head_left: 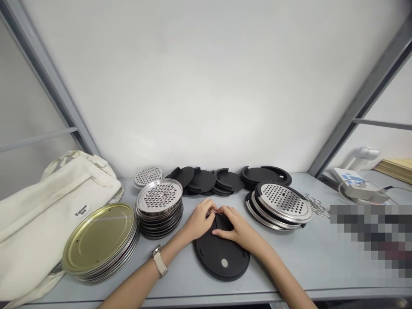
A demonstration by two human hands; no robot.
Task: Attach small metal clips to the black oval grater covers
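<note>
A black oval plate (222, 257) with a pale round spot lies flat in front of me. At its far edge my left hand (203, 219) has thumb and fingertips pinched together. My right hand (230, 223) meets it there, index fingertip bent in and thumb resting on the plate. Between the fingertips shows a thin bit of bent metal wire (220, 213), mostly covered by the fingers. To the right, several similar bent wire pieces (317, 206) lie in a loose heap.
Stacked perforated metal discs (160, 197) stand left of my hands, beside gold-coloured round lids (99, 240) and a cream bag (58, 206). Black discs (201, 181) line the wall. Perforated discs in black holders (285, 201) sit at right. A white box (350, 182) with cables stands farther right.
</note>
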